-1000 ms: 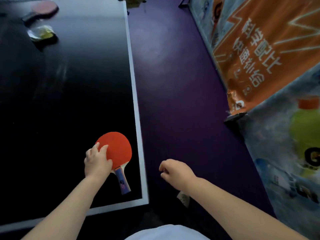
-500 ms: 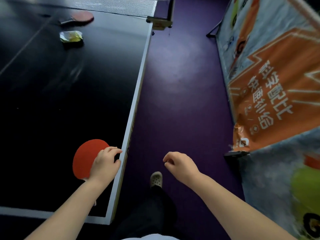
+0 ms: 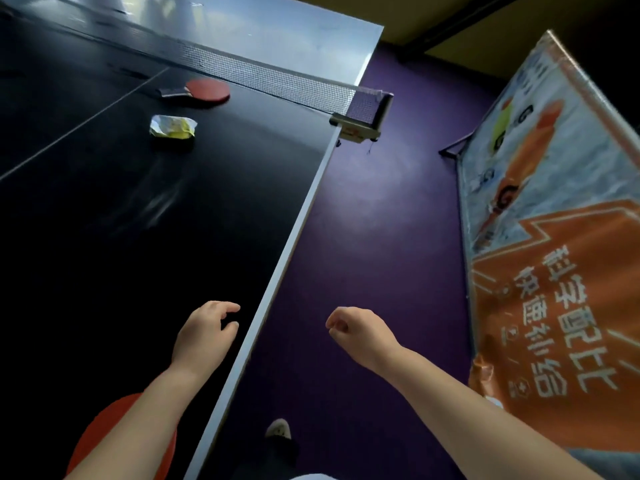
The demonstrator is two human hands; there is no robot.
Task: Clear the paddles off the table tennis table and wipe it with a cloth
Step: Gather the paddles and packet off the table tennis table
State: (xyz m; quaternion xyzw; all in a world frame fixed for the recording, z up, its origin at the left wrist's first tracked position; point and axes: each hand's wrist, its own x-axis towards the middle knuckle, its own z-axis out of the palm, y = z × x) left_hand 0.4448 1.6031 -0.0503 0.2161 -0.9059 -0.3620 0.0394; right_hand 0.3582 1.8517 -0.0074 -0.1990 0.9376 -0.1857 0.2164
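Your left hand (image 3: 204,332) hovers low over the tabletop (image 3: 104,271) just inside its white edge line (image 3: 294,223), fingers loosely curled and holding nothing. Your right hand (image 3: 360,332) hangs out over the purple floor (image 3: 363,220), likewise loosely curled and empty. Both seem free for walking up the side of the table rather than for working. The nearer red paddle (image 3: 98,427) lies flat at the bottom of the view, partly hidden beneath your left forearm and touched by neither hand. The second paddle (image 3: 207,90) lies well ahead, just short of the net (image 3: 277,81), with its handle pointing away from you to the left. Both paddles are therefore on the tabletop, so the clearing looks unfinished. Between you and the far paddle sits a crumpled yellow-and-white bundle (image 3: 173,126); whether it is the cloth or a wrapper cannot be told from here. Pale smears (image 3: 159,202) mark the dark surface in the stretch between, likely the reason for wiping. The net clamp (image 3: 363,123) juts out past the table's side near the far paddle and could catch an arm reaching along the edge. A large orange banner (image 3: 554,271) lines the floor on your right, narrowing the walkway, and one shoe (image 3: 278,429) shows beside the table.
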